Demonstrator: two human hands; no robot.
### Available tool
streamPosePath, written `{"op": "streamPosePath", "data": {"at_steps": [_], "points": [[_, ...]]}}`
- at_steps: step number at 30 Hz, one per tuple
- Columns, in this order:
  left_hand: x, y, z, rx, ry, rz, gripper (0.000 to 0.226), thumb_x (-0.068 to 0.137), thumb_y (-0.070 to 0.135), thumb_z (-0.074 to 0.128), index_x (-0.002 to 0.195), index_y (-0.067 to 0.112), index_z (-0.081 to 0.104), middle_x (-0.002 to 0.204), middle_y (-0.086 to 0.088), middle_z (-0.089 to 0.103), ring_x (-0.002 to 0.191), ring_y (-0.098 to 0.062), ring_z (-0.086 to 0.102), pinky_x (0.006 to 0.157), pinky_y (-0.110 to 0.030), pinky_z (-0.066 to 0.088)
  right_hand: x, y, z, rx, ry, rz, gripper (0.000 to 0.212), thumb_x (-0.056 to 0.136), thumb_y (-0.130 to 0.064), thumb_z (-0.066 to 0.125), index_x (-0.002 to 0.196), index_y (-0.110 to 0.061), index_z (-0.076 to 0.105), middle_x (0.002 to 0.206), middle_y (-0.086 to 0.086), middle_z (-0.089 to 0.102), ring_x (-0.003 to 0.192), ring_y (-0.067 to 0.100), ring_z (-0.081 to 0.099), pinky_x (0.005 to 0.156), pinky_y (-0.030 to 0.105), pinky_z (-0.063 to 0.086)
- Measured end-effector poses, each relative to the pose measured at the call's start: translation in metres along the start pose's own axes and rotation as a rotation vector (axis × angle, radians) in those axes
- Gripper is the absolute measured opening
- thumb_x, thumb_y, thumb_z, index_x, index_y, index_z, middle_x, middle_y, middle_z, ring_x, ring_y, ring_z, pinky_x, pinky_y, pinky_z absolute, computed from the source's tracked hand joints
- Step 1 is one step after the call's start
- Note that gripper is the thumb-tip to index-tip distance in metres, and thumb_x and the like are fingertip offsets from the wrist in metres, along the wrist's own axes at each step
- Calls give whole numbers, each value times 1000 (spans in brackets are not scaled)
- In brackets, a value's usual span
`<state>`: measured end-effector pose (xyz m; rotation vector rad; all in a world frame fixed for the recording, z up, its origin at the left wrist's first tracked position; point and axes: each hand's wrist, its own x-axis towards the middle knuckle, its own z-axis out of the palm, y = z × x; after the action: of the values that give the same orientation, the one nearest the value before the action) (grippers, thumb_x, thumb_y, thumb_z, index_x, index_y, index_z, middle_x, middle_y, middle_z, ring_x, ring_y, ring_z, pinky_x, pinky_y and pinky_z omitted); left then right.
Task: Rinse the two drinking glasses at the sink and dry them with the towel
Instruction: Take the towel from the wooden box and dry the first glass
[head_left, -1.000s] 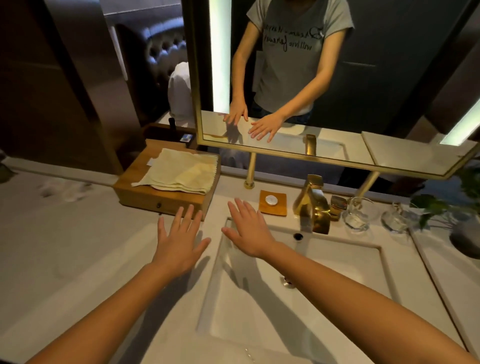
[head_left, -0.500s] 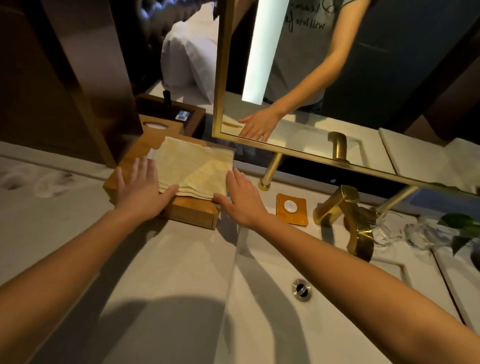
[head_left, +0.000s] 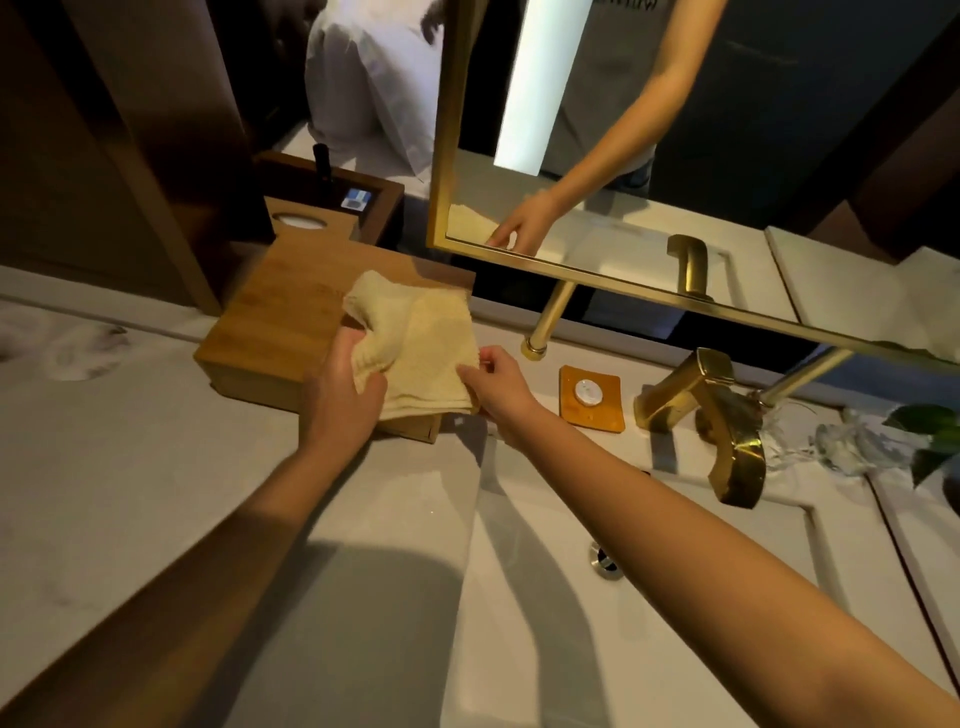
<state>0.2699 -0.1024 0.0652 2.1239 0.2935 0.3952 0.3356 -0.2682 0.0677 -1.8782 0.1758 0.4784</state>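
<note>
Shows the towel (head_left: 421, 353) half-lifted off the box (head_left: 275, 322) — no longer flat and folded as half a second ago, but bunched. Left hand (head_left: 343, 395), earlier laid flat at the towel's left edge, now curled round a crumpled fold. Right hand (head_left: 498, 384), earlier flat beside the box, now pinching the towel's near right corner. Glasses (head_left: 847, 447) — blurred — on the counter (head_left: 130, 467) right of the faucet (head_left: 727, 431), well apart from both hands.

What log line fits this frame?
phase: towel pickup | left hand: grips towel | right hand: pinches towel | towel: bunched on wooden box | glasses: beside faucet, untouched
</note>
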Motion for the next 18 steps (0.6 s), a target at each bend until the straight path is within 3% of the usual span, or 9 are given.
{"op": "streamPosePath", "data": {"at_steps": [3, 7, 11, 15, 18], "points": [[-32, 17, 9, -159, 67, -87, 25, 76, 13, 49, 101, 15, 48, 90, -4, 57, 83, -27, 54, 64, -36, 41, -27, 5, -18, 229, -139, 184, 8, 96, -5, 49, 98, -12, 53, 77, 5, 56, 63, 14, 54, 47, 23, 43], [-66, 29, 18, -352, 12, -271, 41, 84, 0, 55, 122, 8, 42, 108, -4, 52, 97, -25, 53, 78, -30, 41, -62, 10, -50, 379, -180, 202, 20, 91, 2, 47, 90, -13, 59, 62, 1, 57, 42, 5, 54, 34, 15, 39], [-89, 39, 26, -396, -126, -441, 57, 86, 9, 61, 133, 13, 29, 123, -4, 44, 108, -21, 46, 84, -32, 40, -89, 3, -80, 384, -113, 65, 26, 90, 3, 46, 97, -16, 63, 75, 5, 58, 62, 12, 55, 52, 23, 42], [-106, 62, 39, -428, -167, -502, 49, 90, 27, 59, 132, 15, 36, 134, -8, 45, 110, -21, 49, 90, -34, 42, -117, -11, -108, 231, -39, -145, 29, 89, 3, 47, 109, -14, 61, 90, 7, 62, 71, 14, 58, 56, 22, 49], [-123, 101, 51, -856, -343, -646, 51, 94, 46, 44, 135, 17, 40, 132, -7, 50, 117, -22, 51, 102, -39, 38, -141, -12, -125, -137, -35, -379, 31, 88, 2, 54, 117, -7, 59, 103, 2, 62, 82, 4, 58, 68, 16, 51]]}}
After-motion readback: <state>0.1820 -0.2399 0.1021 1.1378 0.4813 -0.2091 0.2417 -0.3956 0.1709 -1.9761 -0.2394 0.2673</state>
